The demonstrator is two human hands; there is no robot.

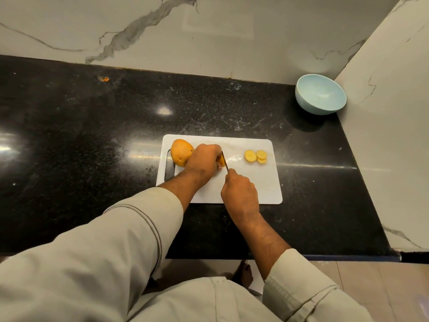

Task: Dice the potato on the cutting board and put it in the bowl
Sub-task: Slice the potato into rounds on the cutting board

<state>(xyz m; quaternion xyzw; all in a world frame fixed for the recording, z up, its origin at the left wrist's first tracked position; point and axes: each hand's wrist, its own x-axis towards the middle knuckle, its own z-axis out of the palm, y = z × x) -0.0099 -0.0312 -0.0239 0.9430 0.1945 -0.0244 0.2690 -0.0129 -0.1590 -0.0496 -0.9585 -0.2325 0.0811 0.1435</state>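
The potato [181, 152] lies on the left part of the white cutting board [253, 182], which sits on the black worktop [92, 126]. The left hand [204, 160] covers the potato's right end, fingers curled down over it and holding it in place. The right hand [240, 194], just beside and nearer the person, grips a knife [224, 161] whose blade stands at the potato's cut end, against the left fingertips. The potato is yellow-brown, skin on, oval, with a few dark specks; its uncovered left end reaches the board's handle slot. Three pale yellow round slices [256, 156] lie overlapping on the board, right of the blade. The light blue bowl [320, 94] stands well apart in the far right corner.
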